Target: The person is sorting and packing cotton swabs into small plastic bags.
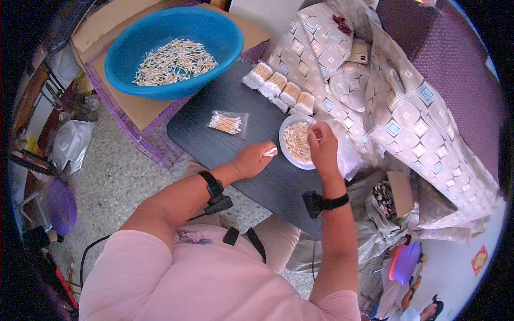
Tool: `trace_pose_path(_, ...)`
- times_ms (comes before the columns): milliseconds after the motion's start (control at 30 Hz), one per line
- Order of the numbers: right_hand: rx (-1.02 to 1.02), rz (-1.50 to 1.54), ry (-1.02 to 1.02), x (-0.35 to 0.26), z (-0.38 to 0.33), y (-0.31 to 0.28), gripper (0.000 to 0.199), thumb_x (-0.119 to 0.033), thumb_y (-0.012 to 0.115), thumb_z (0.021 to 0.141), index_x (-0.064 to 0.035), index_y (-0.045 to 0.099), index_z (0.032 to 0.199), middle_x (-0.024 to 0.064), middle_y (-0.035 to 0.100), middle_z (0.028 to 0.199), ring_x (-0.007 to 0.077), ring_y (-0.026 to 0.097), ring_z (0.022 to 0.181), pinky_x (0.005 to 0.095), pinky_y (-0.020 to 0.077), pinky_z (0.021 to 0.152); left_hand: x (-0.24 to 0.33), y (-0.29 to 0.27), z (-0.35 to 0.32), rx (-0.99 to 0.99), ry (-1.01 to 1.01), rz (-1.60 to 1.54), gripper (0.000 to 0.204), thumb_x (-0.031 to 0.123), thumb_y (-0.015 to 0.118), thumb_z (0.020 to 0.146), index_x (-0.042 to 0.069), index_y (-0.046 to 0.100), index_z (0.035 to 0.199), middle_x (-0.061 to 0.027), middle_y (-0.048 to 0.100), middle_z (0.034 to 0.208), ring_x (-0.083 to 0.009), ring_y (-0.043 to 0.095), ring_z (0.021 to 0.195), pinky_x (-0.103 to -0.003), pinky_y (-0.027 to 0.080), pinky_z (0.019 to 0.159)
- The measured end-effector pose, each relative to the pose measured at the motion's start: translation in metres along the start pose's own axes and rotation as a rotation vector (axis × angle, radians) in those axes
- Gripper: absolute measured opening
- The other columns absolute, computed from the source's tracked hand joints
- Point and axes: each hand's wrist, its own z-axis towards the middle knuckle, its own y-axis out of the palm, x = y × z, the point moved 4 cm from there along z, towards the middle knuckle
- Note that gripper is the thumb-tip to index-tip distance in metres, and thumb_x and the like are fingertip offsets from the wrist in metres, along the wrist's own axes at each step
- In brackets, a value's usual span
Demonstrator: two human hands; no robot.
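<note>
My left hand (254,161) is closed in a fist over the dark table, with the white tips of a few cotton swabs (271,152) sticking out by the thumb. Just right of it stands a round white bowl (284,155) full of cotton swabs (297,142). My right hand (324,147) reaches over the bowl's right side with its fingers pinched together; whatever they hold is hidden. A clear plastic bag of cotton swabs (227,123) lies flat on the table, beyond my left hand.
Several packed bundles of swabs (289,94) line the table's (193,131) far right edge. A large blue basin (176,91) of loose swabs rests on cardboard at far left. Clear plastic bags (349,156) lie right of the bowl, beside patterned cloth (428,125). Another person (409,299) sits at lower right.
</note>
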Motion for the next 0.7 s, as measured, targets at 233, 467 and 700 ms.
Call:
trace_pose_path(233, 0.057, 0.413, 0.243, -0.022, -0.104, 0.014, 0.008, -0.010, 0.055, 0.093, -0.0020, 0.053, 0.093, 0.0120, 0.067, 0.090, 0.0168, 0.066, 0.081, 0.0296, 0.0519, 0.073, 0.001, 0.001, 0.000, 0.028, 0.013, 0.096, 0.020, 0.020, 0.054, 0.093, 0.004, 0.057, 0.104, -0.0191, 0.065, 0.088, -0.0367, 0.064, 0.082, -0.043, 0.048, 0.072)
trace_pose_path(467, 0.149, 0.067, 0.177, 0.020, -0.140, 0.047, 0.010, -0.012, 0.063, 0.086, -0.0043, 0.059, 0.091, 0.0111, 0.063, 0.090, 0.0318, 0.058, 0.088, 0.0405, 0.0463, 0.079, 0.015, 0.002, 0.012, 0.012, -0.088, 0.122, 0.021, 0.024, 0.056, 0.091, 0.006, 0.059, 0.099, -0.0188, 0.066, 0.090, -0.0390, 0.063, 0.086, -0.046, 0.048, 0.072)
trace_pose_path(700, 0.246, -0.024, 0.054, 0.012, -0.141, 0.052, 0.009, -0.012, 0.066, 0.080, -0.0067, 0.060, 0.085, 0.0102, 0.063, 0.091, 0.0327, 0.057, 0.090, 0.0431, 0.0443, 0.082, 0.023, 0.018, -0.010, -0.017, -0.031, 0.041, 0.024, 0.026, 0.063, 0.089, 0.005, 0.063, 0.100, -0.0137, 0.068, 0.085, -0.0255, 0.064, 0.073, -0.036, 0.050, 0.070)
